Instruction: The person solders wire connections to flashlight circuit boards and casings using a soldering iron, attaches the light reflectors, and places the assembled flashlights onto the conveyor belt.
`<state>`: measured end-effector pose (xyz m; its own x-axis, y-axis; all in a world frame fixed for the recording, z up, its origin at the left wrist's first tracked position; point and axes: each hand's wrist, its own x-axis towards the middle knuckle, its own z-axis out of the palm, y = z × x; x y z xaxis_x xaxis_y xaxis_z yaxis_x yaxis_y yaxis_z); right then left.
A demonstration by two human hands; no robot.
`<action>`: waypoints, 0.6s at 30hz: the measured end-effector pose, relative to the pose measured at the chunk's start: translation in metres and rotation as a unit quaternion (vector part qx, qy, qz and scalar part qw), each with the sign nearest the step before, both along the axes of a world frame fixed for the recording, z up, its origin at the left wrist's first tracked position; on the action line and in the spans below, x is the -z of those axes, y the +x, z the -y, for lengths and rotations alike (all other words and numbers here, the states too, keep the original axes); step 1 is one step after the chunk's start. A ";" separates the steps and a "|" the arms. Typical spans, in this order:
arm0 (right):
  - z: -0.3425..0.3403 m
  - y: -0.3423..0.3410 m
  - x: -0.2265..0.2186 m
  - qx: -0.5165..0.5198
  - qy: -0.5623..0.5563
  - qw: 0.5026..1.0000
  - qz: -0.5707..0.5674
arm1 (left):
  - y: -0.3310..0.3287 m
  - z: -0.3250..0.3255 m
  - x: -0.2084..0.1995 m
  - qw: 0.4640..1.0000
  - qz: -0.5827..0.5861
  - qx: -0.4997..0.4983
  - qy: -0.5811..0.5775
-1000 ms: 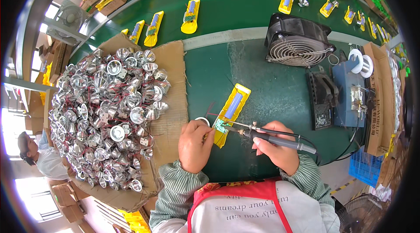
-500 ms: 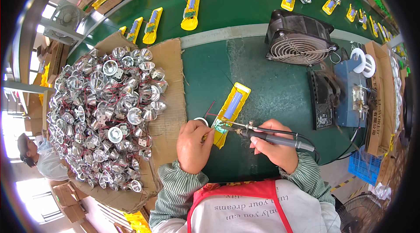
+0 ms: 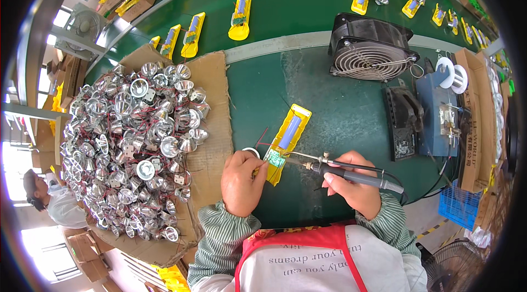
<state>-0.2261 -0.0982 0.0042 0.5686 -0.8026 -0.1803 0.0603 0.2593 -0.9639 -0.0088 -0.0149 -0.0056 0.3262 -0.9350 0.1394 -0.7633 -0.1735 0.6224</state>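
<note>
My left hand [image 3: 240, 184] is closed, with its fingertips at the lower left edge of a green circuit board [image 3: 275, 158]. A lamp reflector [image 3: 251, 152] shows only its pale rim beyond the knuckles, the rest hidden by the hand; red wires run from there toward the board. The board lies in a yellow flashlight housing [image 3: 300, 112] with a blue cylindrical battery [image 3: 290, 132], tilted on the green bench. In my right hand [image 3: 354, 183] is a soldering iron [image 3: 351, 175] with a thin feed tube, its tip close to the board's right side.
A cardboard sheet [image 3: 215, 127] at left bears a heap of silvery reflectors [image 3: 126, 144]. A black fan [image 3: 370, 45] stands behind, with a blue solder feeder [image 3: 436, 111] and white spool [image 3: 460, 79] at right. Several yellow housings [image 3: 239, 20] line the far bench. Someone [image 3: 57, 198] is at far left.
My right hand and the soldering iron have drawn slightly to the right, uncovering more of the circuit board. My left hand stays almost in place.
</note>
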 end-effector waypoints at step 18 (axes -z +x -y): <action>-0.001 0.006 0.003 -0.020 0.029 0.999 0.006 | -0.001 -0.004 -0.011 0.995 0.060 0.067 0.045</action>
<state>-0.2196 -0.0972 0.0010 0.6023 -0.7676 -0.2191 0.0594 0.3168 -0.9466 -0.0102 -0.0113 0.0051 0.1842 -0.9794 0.0832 -0.8509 -0.1165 0.5122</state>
